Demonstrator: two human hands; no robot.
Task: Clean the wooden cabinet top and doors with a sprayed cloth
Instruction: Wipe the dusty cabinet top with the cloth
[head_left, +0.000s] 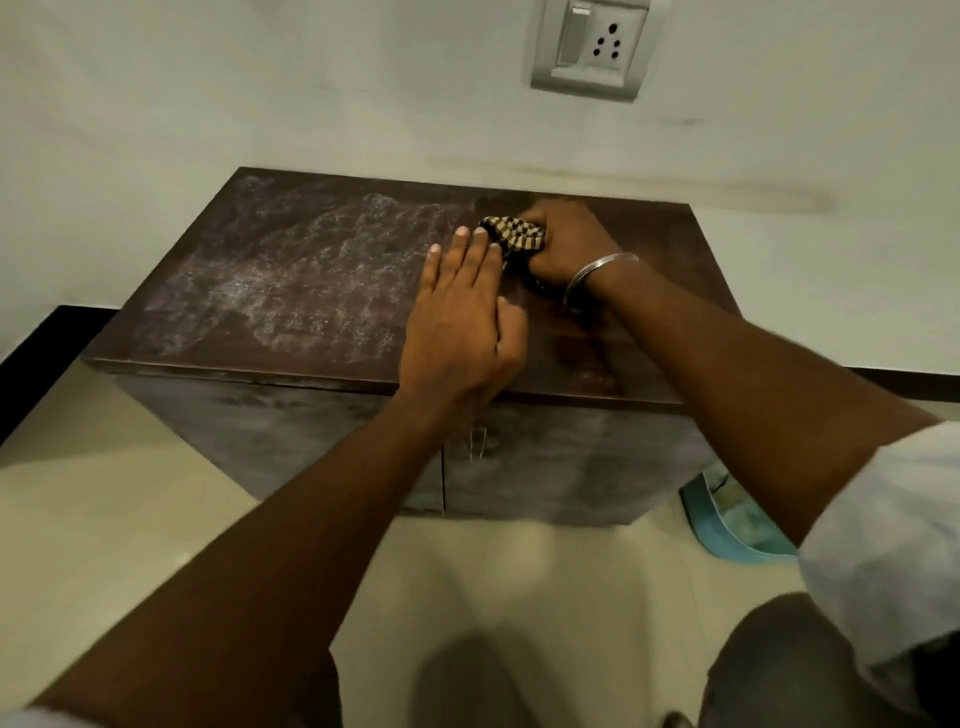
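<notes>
A low dark wooden cabinet (291, 270) stands against the wall. Its top is filmed with whitish dust or spray on the left half and looks darker on the right. My right hand (563, 241), with a metal bangle at the wrist, is shut on a bunched black-and-tan checked cloth (514, 236) pressed onto the top near the back middle. My left hand (462, 317) lies flat on the top just in front of the cloth, fingers straight and slightly apart, holding nothing. Two front doors (545, 462) with a small handle show below the top edge.
A switch and socket plate (589, 47) is fixed on the white wall above the cabinet. A blue object (727, 525) sits on the pale tiled floor at the cabinet's right side. A dark skirting strip (41, 343) runs along the floor at left.
</notes>
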